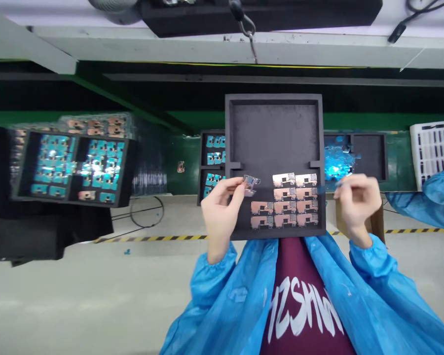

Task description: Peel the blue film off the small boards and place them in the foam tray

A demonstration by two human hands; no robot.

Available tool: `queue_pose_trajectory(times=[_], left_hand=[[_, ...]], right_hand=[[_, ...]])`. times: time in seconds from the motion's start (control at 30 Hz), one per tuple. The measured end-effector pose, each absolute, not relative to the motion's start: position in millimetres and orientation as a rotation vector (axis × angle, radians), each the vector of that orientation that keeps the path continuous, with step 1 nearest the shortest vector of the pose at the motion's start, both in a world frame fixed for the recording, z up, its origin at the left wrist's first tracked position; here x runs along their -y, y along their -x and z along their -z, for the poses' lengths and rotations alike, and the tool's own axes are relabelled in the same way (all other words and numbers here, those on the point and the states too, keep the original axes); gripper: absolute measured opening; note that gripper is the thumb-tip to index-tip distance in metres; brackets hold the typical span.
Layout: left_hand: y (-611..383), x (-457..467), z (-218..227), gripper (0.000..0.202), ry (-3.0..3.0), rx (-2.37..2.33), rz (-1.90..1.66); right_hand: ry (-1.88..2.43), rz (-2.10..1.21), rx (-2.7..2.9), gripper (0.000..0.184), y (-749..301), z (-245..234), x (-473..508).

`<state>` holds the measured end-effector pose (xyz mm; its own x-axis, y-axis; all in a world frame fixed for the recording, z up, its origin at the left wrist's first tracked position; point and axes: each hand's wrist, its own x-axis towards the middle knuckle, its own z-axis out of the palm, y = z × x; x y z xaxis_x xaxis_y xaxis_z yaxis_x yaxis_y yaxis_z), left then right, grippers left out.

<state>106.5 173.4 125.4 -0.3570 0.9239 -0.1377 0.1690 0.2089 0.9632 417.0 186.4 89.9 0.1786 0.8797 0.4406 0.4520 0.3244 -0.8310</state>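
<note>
My left hand (222, 204) pinches a small circuit board (250, 182) between thumb and fingers, over the left side of a black tray (274, 133). In the tray's near part, several copper-coloured circuit boards (284, 207) lie in rows. Just off the tray's right edge is my right hand (358, 199), slightly blurred, its thumb and fingers pinched together. A smeared blue scrap shows by its fingertips; what exactly the fingers hold is too blurred to make out.
Behind the tray, a bin holds shiny blue film pieces (336, 160). Blue-covered boards (214, 158) sit in another tray at left. Further left, a black box (72, 167) carries more boards. A white slotted rack (434, 148) and another person's blue sleeve (429, 199) are at right.
</note>
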Motion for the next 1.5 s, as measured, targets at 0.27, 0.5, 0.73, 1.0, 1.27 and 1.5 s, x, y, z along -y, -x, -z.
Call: queue_pose_trajectory(times=[0.27, 0.5, 0.73, 1.0, 1.27, 1.5], left_hand=[[-88.3, -196.7, -96.2, 0.018, -1.600, -1.509, -0.699], [-94.6, -192.7, -83.5, 0.019, -1.802, -1.561, -0.655], [-54.0, -179.1, -106.1, 0.018, -1.630, -1.863, -1.060], [81.8, -175.0, 62.1, 0.018, -0.796, -2.444, -0.751], [28.0, -202.8, 167.4, 0.034, -0.843, -2.273, -0.575], [19.1, -216.4, 159.4, 0.031, -0.765, -2.244, -0.648]], right_hand=[[2.368, -0.820, 0.930, 0.012, -529.2, 71.6, -268.1], [2.610, -0.718, 0.953, 0.014, -527.8, 135.5, -270.8], [2.554, -0.438, 0.994, 0.026, -524.8, 109.0, -273.6], [2.276, -0.242, 1.101, 0.035, -522.9, 65.5, -237.9], [2.263, -0.201, 1.231, 0.034, -515.4, 33.0, -211.9], [2.244, -0.140, 1.316, 0.057, -517.5, 6.3, -211.7]])
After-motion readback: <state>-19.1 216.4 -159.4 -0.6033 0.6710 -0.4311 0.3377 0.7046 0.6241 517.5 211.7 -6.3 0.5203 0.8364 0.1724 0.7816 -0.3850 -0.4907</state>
